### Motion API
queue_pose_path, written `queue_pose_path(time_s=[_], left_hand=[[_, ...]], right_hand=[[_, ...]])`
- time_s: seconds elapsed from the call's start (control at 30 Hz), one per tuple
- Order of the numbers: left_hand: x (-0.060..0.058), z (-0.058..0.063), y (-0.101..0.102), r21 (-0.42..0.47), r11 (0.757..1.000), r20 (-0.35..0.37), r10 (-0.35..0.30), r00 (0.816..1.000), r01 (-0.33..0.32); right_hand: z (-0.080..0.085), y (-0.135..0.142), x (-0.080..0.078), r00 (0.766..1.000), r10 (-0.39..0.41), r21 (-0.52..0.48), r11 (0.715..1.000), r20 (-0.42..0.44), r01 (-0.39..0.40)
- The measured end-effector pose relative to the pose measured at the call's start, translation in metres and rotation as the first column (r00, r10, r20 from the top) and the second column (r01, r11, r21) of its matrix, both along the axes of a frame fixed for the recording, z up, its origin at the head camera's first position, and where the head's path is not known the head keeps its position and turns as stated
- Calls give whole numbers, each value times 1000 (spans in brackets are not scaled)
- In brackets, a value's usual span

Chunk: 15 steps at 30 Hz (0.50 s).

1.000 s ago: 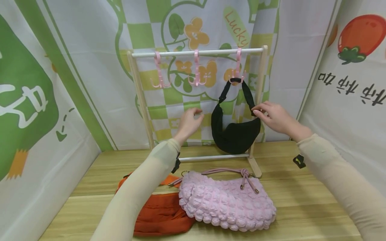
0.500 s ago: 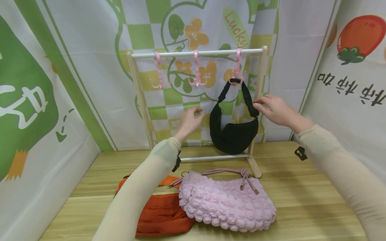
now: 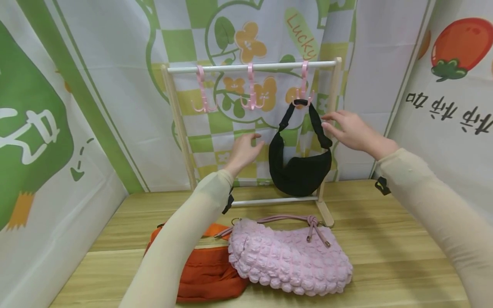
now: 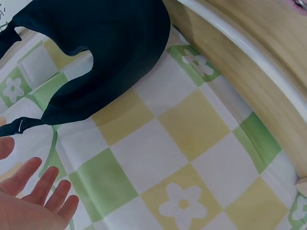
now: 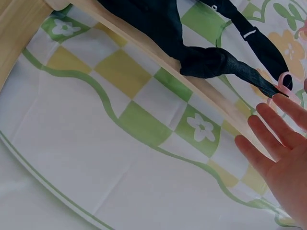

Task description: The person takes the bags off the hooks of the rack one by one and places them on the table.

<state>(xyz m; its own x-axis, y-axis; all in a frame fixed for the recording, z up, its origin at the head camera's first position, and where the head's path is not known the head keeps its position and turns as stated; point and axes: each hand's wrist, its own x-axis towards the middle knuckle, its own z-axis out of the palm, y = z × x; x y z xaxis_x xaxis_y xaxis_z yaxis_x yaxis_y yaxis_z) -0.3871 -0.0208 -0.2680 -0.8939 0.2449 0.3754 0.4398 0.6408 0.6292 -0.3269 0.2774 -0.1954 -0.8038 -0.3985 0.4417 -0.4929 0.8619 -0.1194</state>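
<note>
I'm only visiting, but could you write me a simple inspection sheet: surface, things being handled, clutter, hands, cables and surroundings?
Surface: wood-grain table; a pink bag overlaps an orange bag on it.
Job's things: black bag hanging by its strap from the rightmost pink hook on a rack.
Clutter: nothing seen.
Hands: left hand holds nothing, beside the black bag; right hand at the strap, contact unclear.
Cables: nothing seen.
Surroundings: printed fabric behind, reading "Lucky".
</note>
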Motion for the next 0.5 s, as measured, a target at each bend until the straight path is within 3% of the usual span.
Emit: queue_pose_path(time_s=[0.5], left_hand=[[-8, 1, 12, -15, 1000, -53, 4, 999, -5]], right_hand=[[27, -1, -3, 1000, -11, 19, 1000, -26, 12]])
